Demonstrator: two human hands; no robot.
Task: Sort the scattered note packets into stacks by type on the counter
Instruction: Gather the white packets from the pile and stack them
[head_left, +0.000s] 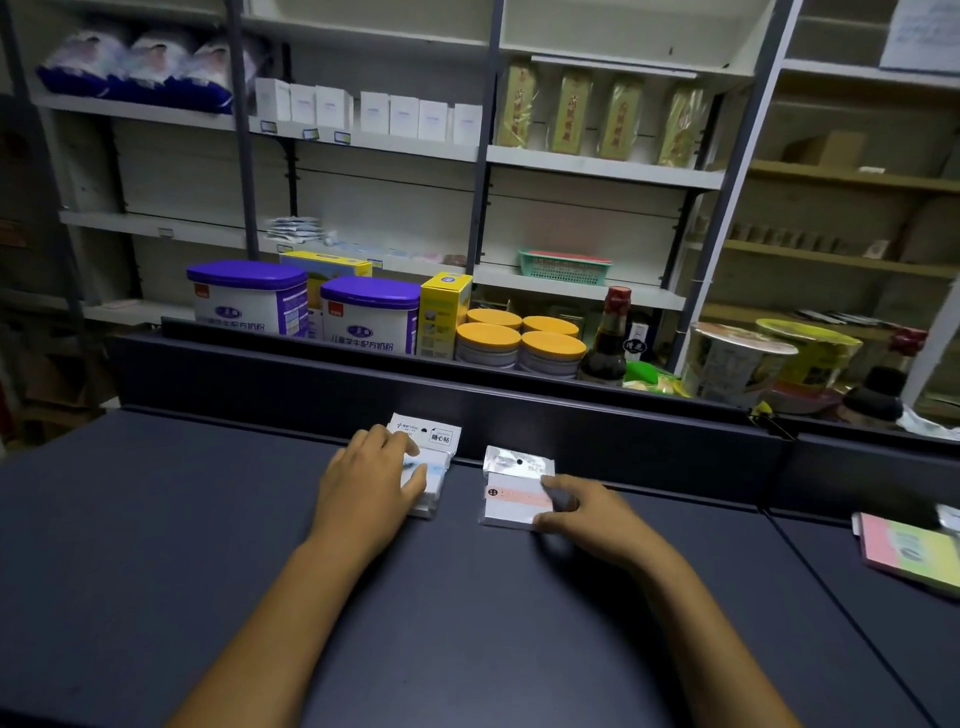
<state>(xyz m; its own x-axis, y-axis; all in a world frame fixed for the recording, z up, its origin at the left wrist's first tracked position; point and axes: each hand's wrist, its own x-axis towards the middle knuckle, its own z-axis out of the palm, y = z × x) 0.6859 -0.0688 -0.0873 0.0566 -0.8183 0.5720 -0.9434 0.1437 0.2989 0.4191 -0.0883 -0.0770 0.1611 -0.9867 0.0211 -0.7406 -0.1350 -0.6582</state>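
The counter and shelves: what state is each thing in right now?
Left hand: grips the blue-striped packet stack.
Right hand: pinches the pink-striped packet stack.
Blue-striped packet stack: piled against the counter's back wall.
Pink-striped packet stack: piled, flat on the counter.
Milk powder tubs: upright, lids on.
Sauce bottle: upright, capped.

Both bare forearms reach forward from the bottom edge, converging slightly toward the middle. The left hand (371, 480) lies palm down, its fingers (387, 441) curled over the top of a blue-banded note packet stack (434, 470) and its thumb pressing the stack's near side. The right hand (587, 514) grips a pink-banded note packet stack (511, 501) from its right edge, index finger above, thumb beneath at the near corner.
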